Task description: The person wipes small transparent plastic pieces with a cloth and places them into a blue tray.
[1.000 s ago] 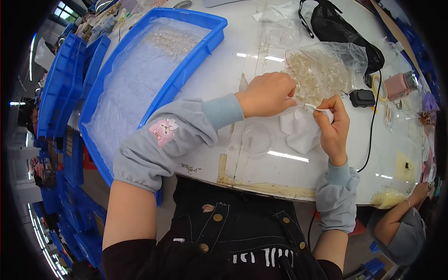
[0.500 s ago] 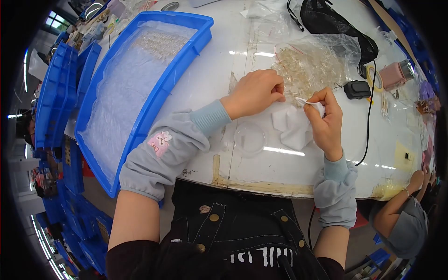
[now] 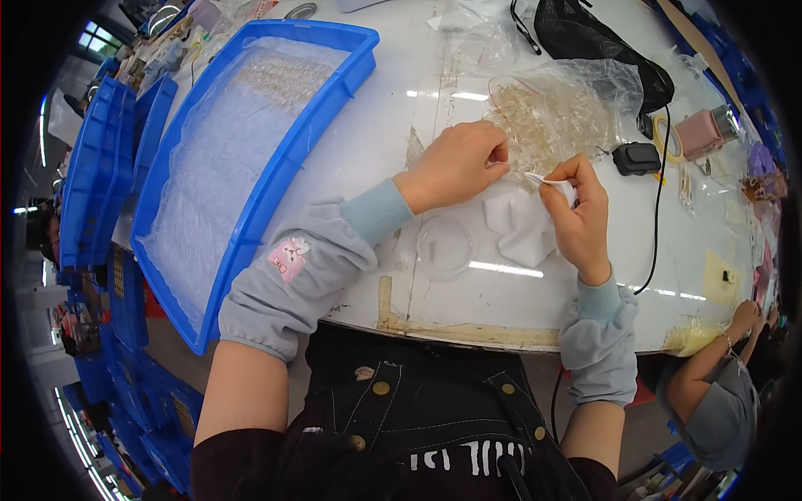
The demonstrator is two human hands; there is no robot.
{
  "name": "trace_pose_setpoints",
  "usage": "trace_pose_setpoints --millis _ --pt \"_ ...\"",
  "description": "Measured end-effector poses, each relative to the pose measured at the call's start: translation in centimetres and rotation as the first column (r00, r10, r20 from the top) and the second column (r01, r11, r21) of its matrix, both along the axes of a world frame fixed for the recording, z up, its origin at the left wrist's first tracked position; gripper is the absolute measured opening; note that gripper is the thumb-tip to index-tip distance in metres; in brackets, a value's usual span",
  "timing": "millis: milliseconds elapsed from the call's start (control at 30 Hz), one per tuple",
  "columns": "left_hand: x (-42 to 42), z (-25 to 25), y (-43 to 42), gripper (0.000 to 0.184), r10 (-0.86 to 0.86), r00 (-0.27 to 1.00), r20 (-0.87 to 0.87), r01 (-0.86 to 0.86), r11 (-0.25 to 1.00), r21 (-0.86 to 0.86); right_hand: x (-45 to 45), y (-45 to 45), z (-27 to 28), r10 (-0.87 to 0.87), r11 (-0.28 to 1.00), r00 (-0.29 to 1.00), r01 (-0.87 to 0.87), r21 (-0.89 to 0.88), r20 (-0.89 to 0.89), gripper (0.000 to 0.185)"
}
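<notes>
A worker in grey oversleeves (image 3: pixel 330 234) bent both bare hands to a white tabletop (image 3: pixel 351 171). The right hand (image 3: pixel 581 213) grasped a folded white cloth (image 3: pixel 564 190) between thumb and fingers, its pointed tip turned toward the other hand. The left hand (image 3: pixel 459 167) hung just beside it, fingers curled and thumb near the forefinger — whether anything was pinched there could not be told. Just beyond the hands lay a clear plastic bag (image 3: pixel 560 117) of small translucent pieces; below them were a crumpled white sheet (image 3: pixel 522 230) and a round clear dish (image 3: pixel 445 248). To the left, a blue tray (image 3: pixel 357 60) lined with plastic film bore small pieces massed at its far end. A black device (image 3: pixel 637 159) and a pink bottle (image 3: pixel 702 134) stood at right — near another person's arm (image 3: pixel 708 363).
</notes>
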State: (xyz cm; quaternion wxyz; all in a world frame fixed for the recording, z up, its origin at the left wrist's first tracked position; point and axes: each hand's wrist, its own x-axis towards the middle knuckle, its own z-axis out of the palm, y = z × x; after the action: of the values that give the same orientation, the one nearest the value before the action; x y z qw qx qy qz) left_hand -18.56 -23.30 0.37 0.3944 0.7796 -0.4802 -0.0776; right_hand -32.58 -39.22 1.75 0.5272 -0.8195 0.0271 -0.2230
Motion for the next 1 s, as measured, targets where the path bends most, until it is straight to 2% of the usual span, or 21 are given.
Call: trace_pose_setpoints --millis 167,333,433,733,867,1000 --pt "-0.6 0.6 1.5 0.010 0.059 0.955 -0.292 -0.073 0.997 -0.036 0.1 0.3 -0.3 0.015 1.000 1.000 -0.016 -0.027 -0.011 0.008" --pt "-2.4 1.0 2.5 0.014 0.005 0.812 -0.583 -0.125 0.978 -0.166 0.0 1.2 -0.5 0.031 0.998 0.999 -0.031 -0.063 0.007 0.010" --pt "-3.4 1.0 3.1 0.026 -0.101 0.743 -0.662 -0.079 0.969 -0.236 0.1 1.5 -0.9 0.052 0.995 0.998 -0.048 -0.086 0.044 0.011" --pt "-3.2 1.8 4.1 0.028 -0.134 0.510 -0.849 -0.080 0.976 -0.202 -0.3 2.7 -0.5 0.045 0.971 0.993 -0.018 -0.237 0.106 0.013" --pt "-3.2 1.7 4.2 0.026 -0.140 0.492 -0.859 -0.116 0.968 -0.224 -0.6 3.0 -0.4 0.068 0.955 0.993 -0.035 -0.294 0.101 0.013" --pt "-3.3 1.7 4.2 0.024 -0.159 0.488 -0.858 -0.184 0.942 -0.279 -0.4 3.7 -0.6 0.103 0.956 0.980 -0.050 -0.289 0.171 0.015"
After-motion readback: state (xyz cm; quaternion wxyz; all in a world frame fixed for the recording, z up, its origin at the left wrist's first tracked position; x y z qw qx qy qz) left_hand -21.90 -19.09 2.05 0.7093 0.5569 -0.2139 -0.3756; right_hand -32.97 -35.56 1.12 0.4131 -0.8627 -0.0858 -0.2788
